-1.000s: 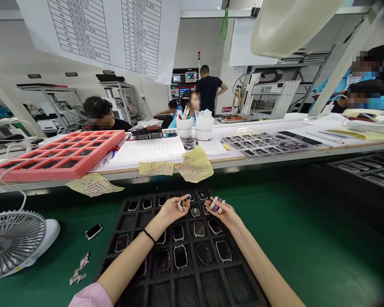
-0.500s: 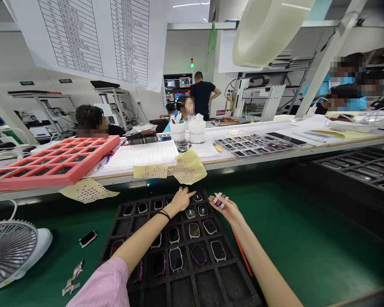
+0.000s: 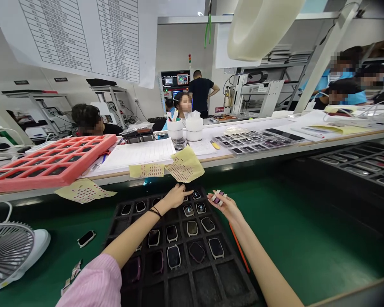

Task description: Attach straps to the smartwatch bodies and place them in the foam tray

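The right hand point(image 3: 224, 207) pinches white-and-purple strips point(image 3: 219, 197); a loose pinch could drop them onto the smartwatch cases point(image 3: 188, 210) in the black foam tray point(image 3: 243, 283) at lower centre. The left hand point(image 3: 176, 197) is open.

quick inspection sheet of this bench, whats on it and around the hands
surface: green mat under the tray
job's things: black foam tray with watch cases in its compartments
clutter: black watch-like piece and paper scraps left of the tray; orange stick by the right arm
grippers: left hand open over the tray's top row; right hand holding small white and purple pieces
cables: white cable by the desk fan
surroundings: pink tray, yellow perforated sheet, standing co-worker beyond the bench
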`<action>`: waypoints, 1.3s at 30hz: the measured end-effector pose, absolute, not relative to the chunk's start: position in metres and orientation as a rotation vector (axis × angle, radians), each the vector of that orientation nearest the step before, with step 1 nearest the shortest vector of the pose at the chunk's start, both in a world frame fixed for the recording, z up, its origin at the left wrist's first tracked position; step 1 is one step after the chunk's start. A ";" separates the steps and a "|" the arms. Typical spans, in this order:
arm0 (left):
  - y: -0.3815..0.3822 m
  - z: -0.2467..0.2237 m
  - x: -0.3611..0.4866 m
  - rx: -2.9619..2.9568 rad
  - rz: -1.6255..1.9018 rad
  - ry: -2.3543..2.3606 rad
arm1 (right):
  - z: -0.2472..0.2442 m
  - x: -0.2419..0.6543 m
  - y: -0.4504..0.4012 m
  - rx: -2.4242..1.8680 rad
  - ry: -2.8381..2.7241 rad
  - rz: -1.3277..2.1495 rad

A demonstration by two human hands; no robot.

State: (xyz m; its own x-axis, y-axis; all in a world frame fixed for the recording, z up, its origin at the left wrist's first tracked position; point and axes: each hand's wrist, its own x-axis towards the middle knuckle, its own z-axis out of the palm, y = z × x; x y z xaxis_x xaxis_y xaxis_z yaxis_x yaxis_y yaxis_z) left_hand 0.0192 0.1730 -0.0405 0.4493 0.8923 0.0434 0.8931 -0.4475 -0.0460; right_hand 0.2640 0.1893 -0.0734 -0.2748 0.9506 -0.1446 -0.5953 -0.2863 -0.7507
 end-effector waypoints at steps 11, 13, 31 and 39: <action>0.152 -0.046 -0.006 -2.554 0.067 -1.643 | -0.079 0.264 0.189 -0.707 -0.711 1.777; 0.147 -0.040 -0.008 -2.578 0.097 -1.617 | -0.079 0.264 0.190 -0.710 -0.709 1.775; 0.101 -0.040 0.017 -2.646 0.145 -1.472 | -0.078 0.263 0.189 -0.722 -0.731 1.787; 0.120 -0.021 0.027 -2.617 0.094 -1.458 | -0.079 0.263 0.189 -0.720 -0.729 1.795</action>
